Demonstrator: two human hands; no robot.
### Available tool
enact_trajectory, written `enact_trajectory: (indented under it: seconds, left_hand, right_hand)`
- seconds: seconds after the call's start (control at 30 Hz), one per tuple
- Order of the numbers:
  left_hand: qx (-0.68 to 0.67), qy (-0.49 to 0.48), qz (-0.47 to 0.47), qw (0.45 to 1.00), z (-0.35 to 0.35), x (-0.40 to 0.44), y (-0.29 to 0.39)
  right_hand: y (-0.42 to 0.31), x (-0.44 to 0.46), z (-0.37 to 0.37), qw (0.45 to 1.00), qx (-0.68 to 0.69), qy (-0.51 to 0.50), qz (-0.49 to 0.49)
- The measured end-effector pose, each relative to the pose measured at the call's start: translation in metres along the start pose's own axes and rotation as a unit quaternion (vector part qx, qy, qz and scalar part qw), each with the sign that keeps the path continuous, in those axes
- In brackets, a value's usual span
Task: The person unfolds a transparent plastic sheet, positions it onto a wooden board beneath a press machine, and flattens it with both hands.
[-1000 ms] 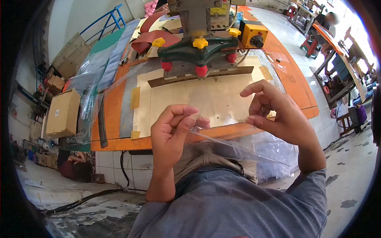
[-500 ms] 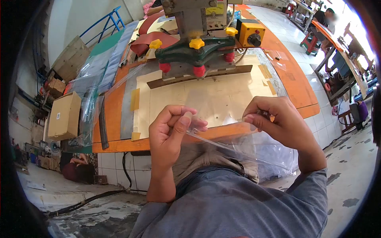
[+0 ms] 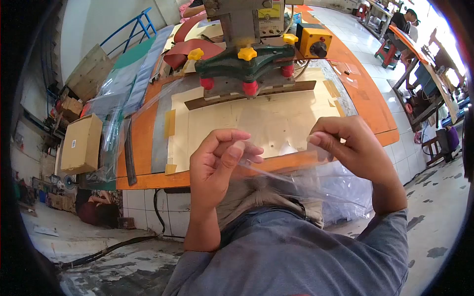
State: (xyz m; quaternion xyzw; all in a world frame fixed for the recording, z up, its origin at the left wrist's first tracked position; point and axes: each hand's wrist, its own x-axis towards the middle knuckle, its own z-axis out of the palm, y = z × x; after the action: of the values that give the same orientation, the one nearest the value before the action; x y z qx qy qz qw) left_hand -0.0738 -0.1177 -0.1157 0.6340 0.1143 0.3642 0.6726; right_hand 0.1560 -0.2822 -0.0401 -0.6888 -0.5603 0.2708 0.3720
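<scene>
Both my hands are raised over the front edge of the table, in front of a green press with yellow knobs and red fittings. A clear plastic sheet stretches between them and hangs toward my lap. My left hand pinches the sheet's left part between thumb and fingers. At the other end, my right hand is closed with thumb against forefinger, holding the sheet's edge. The sheet is so transparent that its outline is hard to follow. Beyond it lies a cream board, under the press's metal bar.
A yellow control box and a meter stand by the press. At left are a cardboard box and clear plastic sheeting. More crumpled plastic hangs beside my right forearm. Another person sits at the far right.
My left hand has shifted slightly to the right. My right hand has risen a little, and the plastic between them has moved with them. The view has shifted slightly.
</scene>
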Motion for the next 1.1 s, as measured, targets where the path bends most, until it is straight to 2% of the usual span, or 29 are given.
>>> enact_trajectory:
  seconds: [0.07, 0.17, 0.23, 0.33, 0.43, 0.57, 0.77, 0.83, 0.9, 0.97, 1.03, 1.1]
  left_hand:
    - [-0.01, -0.005, 0.007, 1.0, -0.003, -0.001, -0.006]
    - [-0.015, -0.024, -0.046, 0.999, -0.017, -0.006, -0.011]
    - [0.105, -0.045, -0.049, 0.992, -0.02, -0.008, -0.011]
    - [0.095, -0.008, -0.081, 0.992, -0.015, -0.012, -0.009]
    - [0.068, -0.019, -0.051, 0.996, -0.017, -0.011, -0.009]
    - [0.028, -0.029, -0.065, 0.997, -0.017, -0.009, -0.004]
    - [0.081, -0.081, -0.063, 0.991, -0.021, -0.005, 0.004]
    - [0.138, -0.115, -0.082, 0.98, -0.023, -0.005, 0.011]
    - [0.101, -0.142, -0.115, 0.978, -0.029, -0.007, 0.014]
    - [0.063, -0.169, -0.148, 0.972, -0.036, -0.006, 0.017]
    - [0.147, -0.257, -0.127, 0.947, -0.041, -0.002, 0.022]
    - [0.121, -0.267, -0.116, 0.949, -0.043, -0.001, 0.025]
  right_hand:
    - [-0.002, -0.003, -0.005, 1.0, 0.005, 0.019, -0.003]
    - [0.005, -0.007, -0.011, 0.998, 0.026, 0.061, -0.013]
    - [0.008, -0.008, -0.015, 0.995, 0.046, 0.078, -0.035]
    - [0.01, -0.009, -0.018, 0.995, 0.059, 0.074, -0.027]
    - [0.014, -0.01, -0.022, 0.995, 0.079, 0.062, -0.026]
    - [0.02, -0.011, -0.026, 0.993, 0.108, 0.049, -0.019]
    - [0.025, -0.014, -0.025, 0.99, 0.134, 0.022, -0.021]
    - [0.023, -0.014, -0.022, 0.988, 0.151, 0.013, -0.009]
    - [0.017, -0.013, -0.021, 0.986, 0.167, 0.004, 0.004]
    - [0.005, -0.01, -0.025, 0.988, 0.127, -0.068, 0.05]
    - [0.01, -0.01, -0.017, 0.993, 0.095, -0.058, 0.028]
    - [0.011, -0.01, -0.012, 0.997, 0.062, -0.048, 0.005]
